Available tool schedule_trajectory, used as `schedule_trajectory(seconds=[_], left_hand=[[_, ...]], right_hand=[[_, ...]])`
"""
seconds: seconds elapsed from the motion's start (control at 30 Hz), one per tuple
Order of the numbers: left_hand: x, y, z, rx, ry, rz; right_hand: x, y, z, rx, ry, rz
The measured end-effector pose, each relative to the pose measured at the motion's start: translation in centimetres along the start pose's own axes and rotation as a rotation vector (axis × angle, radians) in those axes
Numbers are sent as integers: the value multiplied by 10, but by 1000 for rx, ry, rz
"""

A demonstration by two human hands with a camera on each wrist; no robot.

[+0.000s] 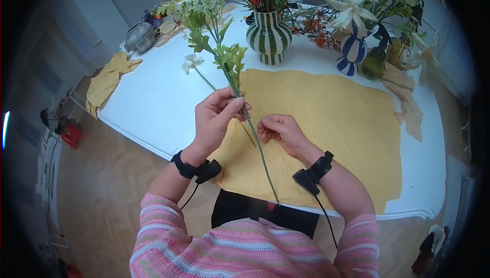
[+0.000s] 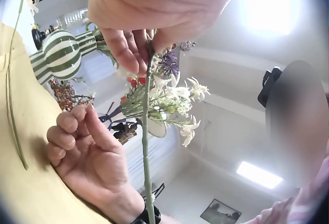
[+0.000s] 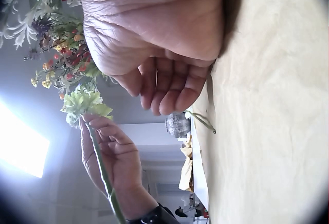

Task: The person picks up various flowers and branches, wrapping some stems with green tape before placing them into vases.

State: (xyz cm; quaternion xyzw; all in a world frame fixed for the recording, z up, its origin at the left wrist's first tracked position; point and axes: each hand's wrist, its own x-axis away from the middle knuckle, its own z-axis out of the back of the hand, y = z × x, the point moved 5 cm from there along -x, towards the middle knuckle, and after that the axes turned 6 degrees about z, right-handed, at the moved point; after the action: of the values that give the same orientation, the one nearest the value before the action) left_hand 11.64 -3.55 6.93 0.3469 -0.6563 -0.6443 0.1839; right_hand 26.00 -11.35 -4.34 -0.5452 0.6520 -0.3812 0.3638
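Note:
My left hand [image 1: 211,120] pinches the green stem [image 1: 261,150] of an artificial flower spray between thumb and fingers. Above the grip, the spray [image 1: 201,15] carries pale green leaves and small white blossoms. Its bare lower stem slants down past the table's front edge. Close by on the right, my right hand [image 1: 285,135] rests low over the yellow paper, its fingers loosely curled with nothing in them; the left wrist view shows its palm side [image 2: 97,162]. A single white flower [image 1: 192,63] lies on the table, its stem reaching onto the paper behind the left hand.
A sheet of yellow paper [image 1: 337,140] covers much of the white table [image 1: 148,94]. At the back stand a green-striped vase [image 1: 268,38] and a blue-striped vase [image 1: 353,53], both with flowers. A grey pot [image 1: 140,37] and crumpled yellow paper [image 1: 109,80] lie at the left.

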Motion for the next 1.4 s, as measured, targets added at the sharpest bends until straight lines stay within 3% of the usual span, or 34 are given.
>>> schedule_trajectory(seconds=[0.17,0.8,0.93,1.13,1.4], left_hand=[[5,17,-8,-119,-19,-125],[-8,22,-3,-104,-25,-110],[-20,44,3,-105,19,-181],[-56,108,18,-60,182,-444],[-129,184,23,25,83,-498]], right_hand=[[0,0,1,-5,7,-11],[-1,1,1,7,-5,-5],[-2,2,2,10,-17,-9],[-3,4,3,10,-7,-21],[-2,5,2,9,-28,-25]])
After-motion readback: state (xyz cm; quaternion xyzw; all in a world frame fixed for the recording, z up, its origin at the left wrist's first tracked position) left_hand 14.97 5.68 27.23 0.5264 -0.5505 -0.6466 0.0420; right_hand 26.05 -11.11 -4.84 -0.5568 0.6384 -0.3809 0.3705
